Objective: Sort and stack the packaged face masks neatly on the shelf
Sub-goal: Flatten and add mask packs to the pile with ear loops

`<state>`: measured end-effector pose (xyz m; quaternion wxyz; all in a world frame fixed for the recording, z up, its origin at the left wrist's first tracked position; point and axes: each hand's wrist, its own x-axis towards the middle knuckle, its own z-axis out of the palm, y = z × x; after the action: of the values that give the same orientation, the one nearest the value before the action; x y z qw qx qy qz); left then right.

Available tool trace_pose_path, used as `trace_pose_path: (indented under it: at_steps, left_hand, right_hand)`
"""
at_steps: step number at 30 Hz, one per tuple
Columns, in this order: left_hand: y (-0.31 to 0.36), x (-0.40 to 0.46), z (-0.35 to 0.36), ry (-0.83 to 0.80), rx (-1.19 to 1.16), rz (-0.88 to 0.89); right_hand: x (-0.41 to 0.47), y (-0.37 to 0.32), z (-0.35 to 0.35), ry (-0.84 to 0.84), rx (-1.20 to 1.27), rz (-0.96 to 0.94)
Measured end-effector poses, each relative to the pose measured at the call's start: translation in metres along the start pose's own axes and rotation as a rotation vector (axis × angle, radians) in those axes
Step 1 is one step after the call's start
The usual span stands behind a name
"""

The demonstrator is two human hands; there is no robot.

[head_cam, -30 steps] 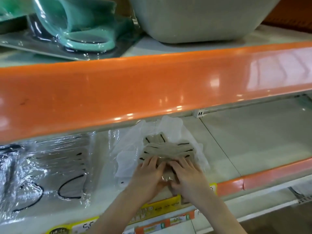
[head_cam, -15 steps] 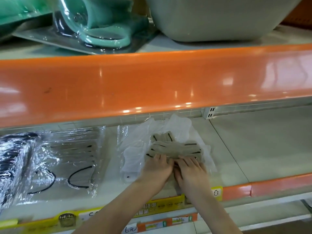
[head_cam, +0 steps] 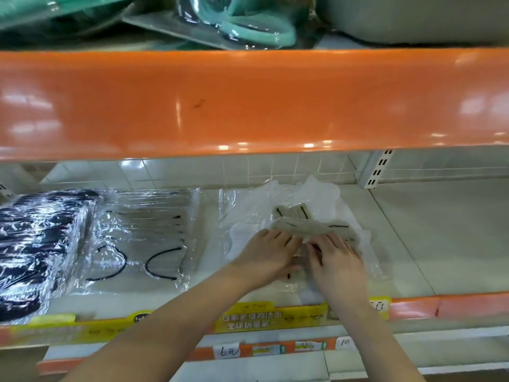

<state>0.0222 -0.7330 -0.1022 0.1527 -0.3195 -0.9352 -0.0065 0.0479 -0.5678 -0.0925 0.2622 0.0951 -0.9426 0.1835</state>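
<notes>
Below, pale shelf (head_cam: 440, 244), orange-edged.

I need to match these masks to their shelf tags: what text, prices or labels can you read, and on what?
"6元": handwritten white tag on the lower rail.
"10": handwritten white tag further right on that rail.
"全球销量第一": yellow strip label on the shelf edge; the line above it is too blurred to read.
Small printed tags between the two: too small.
Mask packs: no readable print.

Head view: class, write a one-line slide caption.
Both hands, left and right, press beige packaged masks onto the shelf.
</notes>
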Motion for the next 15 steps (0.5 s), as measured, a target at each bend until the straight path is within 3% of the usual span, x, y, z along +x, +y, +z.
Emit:
trace_pose_path:
  at_steps: [4,12,15]
  left_hand:
    - [-0.013,-0.007,-0.008,0.081,0.026,-0.075]
    - [-0.061,-0.040,-0.029,0.399,0.040,-0.138]
    - [-0.076,-0.061,-0.039,0.464,0.049,-0.150]
  right_hand:
    - [0.004,-0.021,-0.004,0.056,0.049,-0.023]
    - [0.007,-0.065,0.016,-0.143,0.128,-0.215]
    - [0.009,-0.089,0.022,-0.083,0.148,-0.241]
